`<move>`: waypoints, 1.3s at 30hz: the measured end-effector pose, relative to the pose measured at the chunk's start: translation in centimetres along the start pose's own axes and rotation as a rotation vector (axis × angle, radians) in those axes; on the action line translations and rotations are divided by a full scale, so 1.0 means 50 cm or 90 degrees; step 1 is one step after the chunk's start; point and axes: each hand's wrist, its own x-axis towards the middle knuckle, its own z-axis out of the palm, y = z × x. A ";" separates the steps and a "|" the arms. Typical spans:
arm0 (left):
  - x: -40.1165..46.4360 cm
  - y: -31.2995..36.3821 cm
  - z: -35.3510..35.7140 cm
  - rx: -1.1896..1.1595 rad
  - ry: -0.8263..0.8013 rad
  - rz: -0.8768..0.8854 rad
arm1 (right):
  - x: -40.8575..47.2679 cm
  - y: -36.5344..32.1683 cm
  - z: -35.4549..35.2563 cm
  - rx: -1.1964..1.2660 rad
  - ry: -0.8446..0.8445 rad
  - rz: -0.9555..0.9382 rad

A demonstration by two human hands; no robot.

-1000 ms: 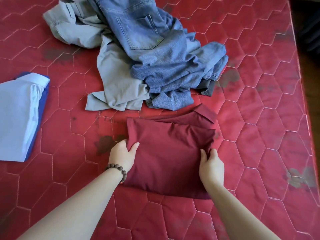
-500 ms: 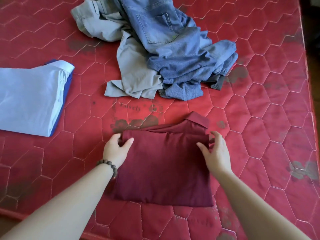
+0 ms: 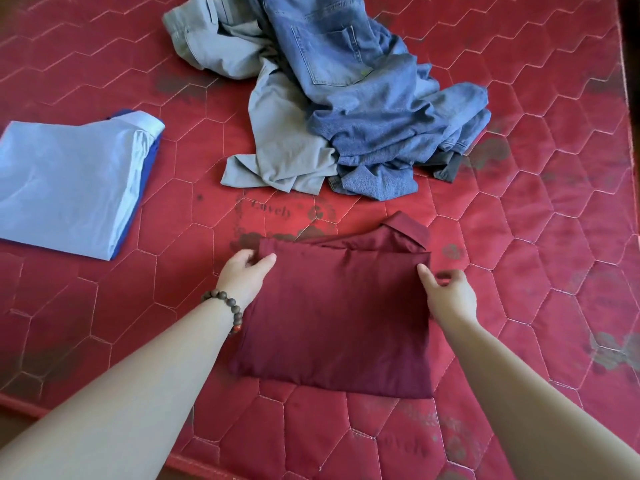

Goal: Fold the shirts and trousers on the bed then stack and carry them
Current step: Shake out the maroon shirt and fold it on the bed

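Both hands have shifted toward the far corners of the folded maroon shirt (image 3: 341, 317).
Left hand (image 3: 244, 275) pinches its far-left corner; right hand (image 3: 450, 296) pinches the far-right edge. Smooth rectangular fold lies flat on the quilted red bed (image 3: 519, 237); crumpled denim jeans (image 3: 381, 109) beyond it.

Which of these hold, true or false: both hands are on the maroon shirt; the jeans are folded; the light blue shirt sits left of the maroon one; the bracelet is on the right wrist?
1. Both hands are on the maroon shirt. True: the left hand holds its left corner, the right hand its right edge.
2. The jeans are folded. False: they lie crumpled over the grey trousers.
3. The light blue shirt sits left of the maroon one. True.
4. The bracelet is on the right wrist. False: it is on the left.
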 end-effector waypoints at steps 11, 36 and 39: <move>-0.070 -0.004 0.011 0.053 -0.058 0.007 | -0.090 0.036 0.017 0.060 -0.115 -0.139; 0.290 -0.036 -0.860 -0.054 -0.069 0.107 | -0.484 -0.648 0.522 0.181 -0.011 -0.294; 0.370 -0.021 -0.922 -0.074 -0.059 0.095 | -0.474 -0.710 0.576 0.183 0.019 -0.285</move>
